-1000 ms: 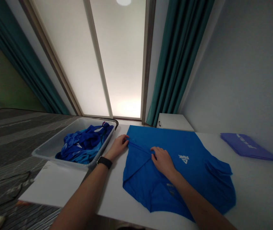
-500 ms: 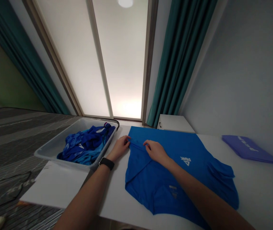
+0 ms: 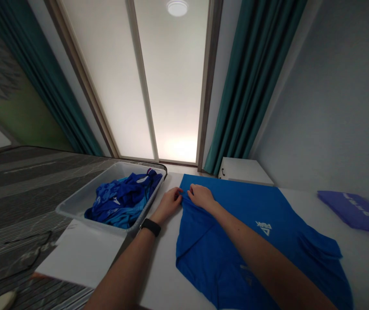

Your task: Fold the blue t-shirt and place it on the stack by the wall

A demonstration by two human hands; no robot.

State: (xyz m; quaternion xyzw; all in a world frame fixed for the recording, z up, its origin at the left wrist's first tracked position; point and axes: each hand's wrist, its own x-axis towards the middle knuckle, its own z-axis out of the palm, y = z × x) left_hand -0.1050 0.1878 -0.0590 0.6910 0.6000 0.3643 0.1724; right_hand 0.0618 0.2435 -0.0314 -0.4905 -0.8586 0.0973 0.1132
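A bright blue T-shirt (image 3: 236, 224) with a small white logo lies spread on the white table (image 3: 77, 254), one sleeve folded inward. My left hand (image 3: 169, 203) pinches the shirt's left edge at the fold; a black watch sits on that wrist. My right hand (image 3: 200, 196) is right beside it, fingers closed on the same folded edge. Both hands nearly touch each other.
A grey plastic bin (image 3: 84, 198) with several crumpled blue garments (image 3: 123, 198) stands left of the shirt. A folded purple garment (image 3: 355, 209) lies at the far right. A small white cabinet (image 3: 242, 170), teal curtains and a lit window stand behind the table.
My right hand slid left along the fold, from the shirt's middle to beside my left hand. The view shifted slightly right and up.
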